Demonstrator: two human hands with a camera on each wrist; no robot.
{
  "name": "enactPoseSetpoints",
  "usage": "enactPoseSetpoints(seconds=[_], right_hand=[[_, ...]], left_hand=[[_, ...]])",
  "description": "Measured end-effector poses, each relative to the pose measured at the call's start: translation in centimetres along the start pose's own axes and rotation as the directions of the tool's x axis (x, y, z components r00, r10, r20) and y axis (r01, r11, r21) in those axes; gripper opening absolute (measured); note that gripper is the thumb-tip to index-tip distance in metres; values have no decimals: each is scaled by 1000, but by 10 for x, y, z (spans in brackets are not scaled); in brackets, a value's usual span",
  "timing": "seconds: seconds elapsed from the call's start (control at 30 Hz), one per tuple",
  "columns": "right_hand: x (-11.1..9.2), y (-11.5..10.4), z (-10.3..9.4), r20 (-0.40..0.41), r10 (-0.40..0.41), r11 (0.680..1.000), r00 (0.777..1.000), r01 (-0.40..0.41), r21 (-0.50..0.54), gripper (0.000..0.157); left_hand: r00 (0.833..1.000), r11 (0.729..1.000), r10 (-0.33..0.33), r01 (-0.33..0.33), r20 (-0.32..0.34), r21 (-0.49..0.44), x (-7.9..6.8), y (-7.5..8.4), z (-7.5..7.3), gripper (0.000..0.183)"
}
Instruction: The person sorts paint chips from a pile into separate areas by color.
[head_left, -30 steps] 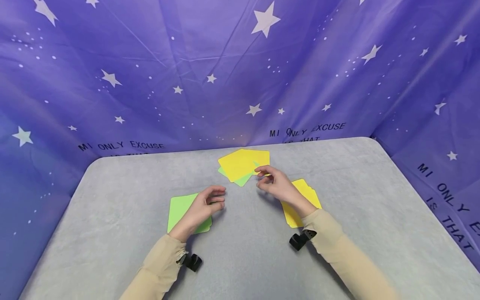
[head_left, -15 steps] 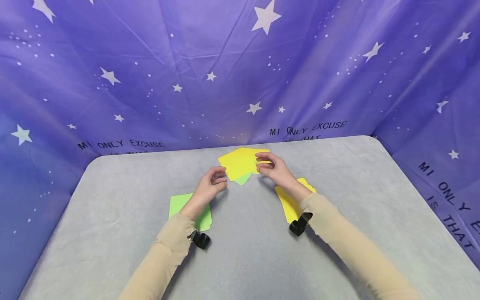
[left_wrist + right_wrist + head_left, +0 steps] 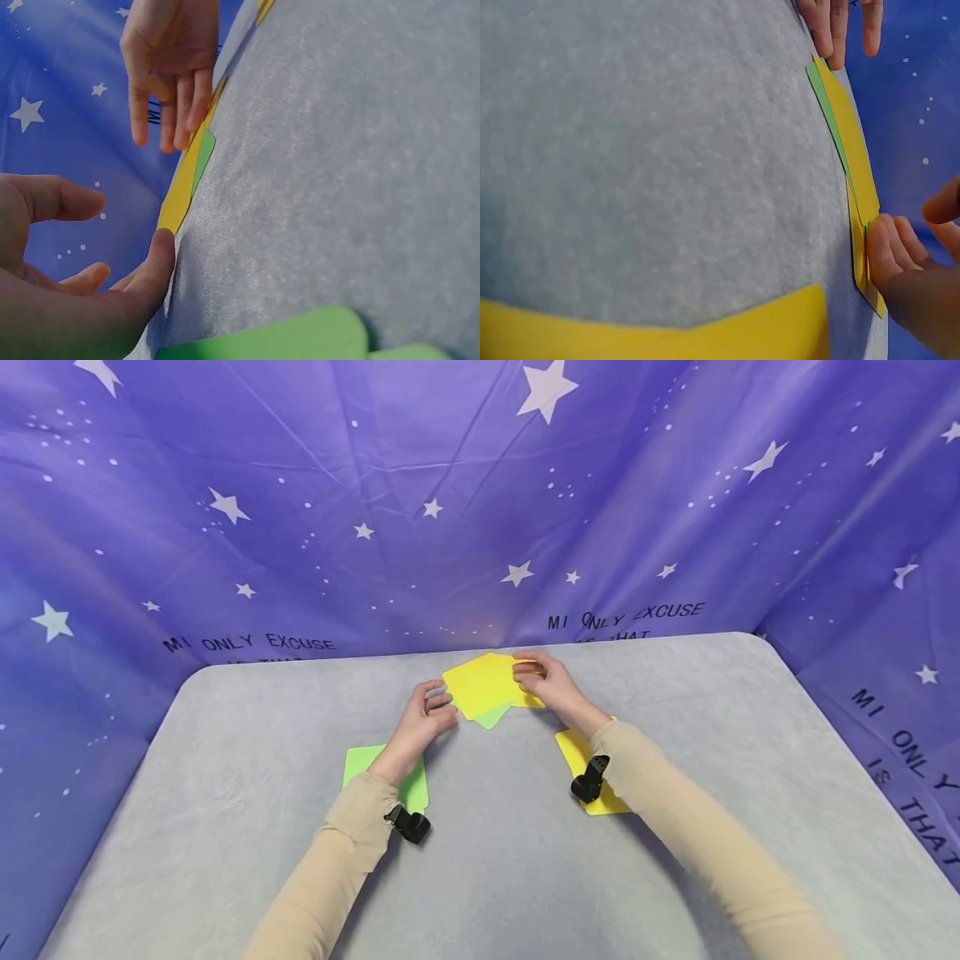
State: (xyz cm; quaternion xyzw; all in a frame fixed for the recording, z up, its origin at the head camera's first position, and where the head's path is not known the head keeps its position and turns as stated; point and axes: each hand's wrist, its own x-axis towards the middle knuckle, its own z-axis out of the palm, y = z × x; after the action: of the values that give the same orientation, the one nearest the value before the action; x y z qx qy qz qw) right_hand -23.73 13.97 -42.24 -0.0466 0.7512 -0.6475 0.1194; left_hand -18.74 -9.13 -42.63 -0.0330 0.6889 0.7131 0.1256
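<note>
A mixed pile of flat yellow cards [image 3: 476, 685] lies near the back edge, with a green card [image 3: 492, 717] sticking out underneath. My left hand [image 3: 422, 724] is at the pile's left side, fingers loosely bent and spread, holding nothing. My right hand [image 3: 553, 687] is over the pile's right part; in the right wrist view its fingertips [image 3: 881, 232] meet the cards, thumb apart. Under my left wrist lies a stack of green cards [image 3: 363, 762], partly covered. A stack of yellow cards [image 3: 572, 748] lies beneath my right forearm, also partly covered.
The grey table [image 3: 495, 860] has rounded back corners. A purple curtain [image 3: 300, 510] with white stars and lettering hangs right behind it and along both sides. A small black camera [image 3: 408, 824] is strapped at the left wrist, another [image 3: 589, 779] at the right.
Both hands have moved forward to the middle pile, the left from above the green stack, the right from the pile's front edge further over it. The card stacks look unmoved.
</note>
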Motion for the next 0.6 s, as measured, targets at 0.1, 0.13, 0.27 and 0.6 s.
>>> enactPoseSetpoints(seconds=[0.1,0.13,0.27,0.6], right_hand=[[0,0,3,-9,-10,999,1000,9,-49,48],[-1,-1,3,-7,-8,998,1000,8,-56,48],[-5,-1,7,15,18,998,1000,-17,-62,46],[-20,-1,4,37,78,995,996,-80,62,52]], left_hand=[[1000,999,3,-3,2,-42,0,-1,0,59],[1000,999,4,-4,4,-45,0,-2,0,58],[1000,999,7,-6,5,-50,-2,-3,1,59],[999,994,-11,5,-50,-113,-5,-7,3,54]])
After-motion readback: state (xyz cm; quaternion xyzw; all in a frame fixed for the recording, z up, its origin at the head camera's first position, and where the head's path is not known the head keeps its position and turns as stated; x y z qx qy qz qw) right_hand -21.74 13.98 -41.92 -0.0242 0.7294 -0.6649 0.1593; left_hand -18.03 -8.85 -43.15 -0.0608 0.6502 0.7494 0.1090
